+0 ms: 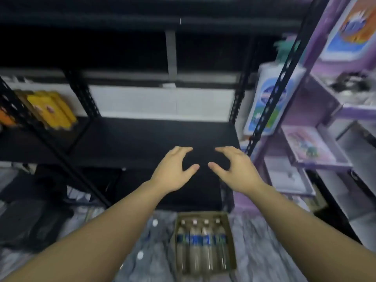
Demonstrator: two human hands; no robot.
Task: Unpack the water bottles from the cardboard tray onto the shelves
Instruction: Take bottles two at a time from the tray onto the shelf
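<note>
While blur smears shelf goods, water bottles (201,247) legible, hands empty

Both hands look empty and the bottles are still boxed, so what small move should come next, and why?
Probably lower both hands to the tray and take a bottle. The left hand and right hand hover open over the bare black shelf, holding nothing, while four bottles lie side by side in the tray below them.
</note>
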